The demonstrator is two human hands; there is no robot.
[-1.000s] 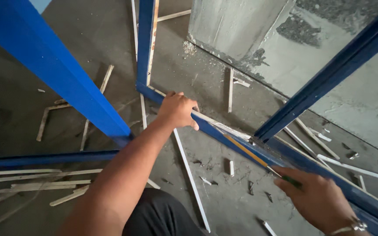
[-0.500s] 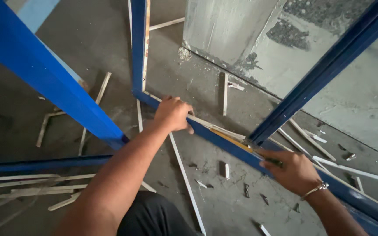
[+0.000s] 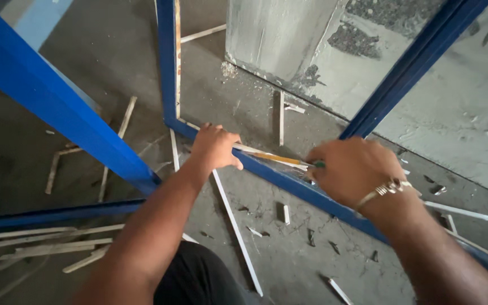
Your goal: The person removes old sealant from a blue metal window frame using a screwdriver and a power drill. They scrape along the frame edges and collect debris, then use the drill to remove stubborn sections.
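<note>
Left hand (image 3: pixel 214 148) pressing down on the blue frame (image 3: pixel 289 182), fingers curled over its rail. Right hand (image 3: pixel 352 169) closed tight around a yellow-shafted tool (image 3: pixel 280 158) lying along that rail. White strips (image 3: pixel 237 231) and dark chips (image 3: pixel 310 237) scattered over the concrete floor (image 3: pixel 289 265) just below.

Soft, even daylight; mild blur.
The concrete floor (image 3: pixel 289 265) is dim and grey, brighter at upper right; shadows are faint, no glare shows, and the near forearms and blue frame (image 3: pixel 57 107) look soft and stretched at the edges.
</note>
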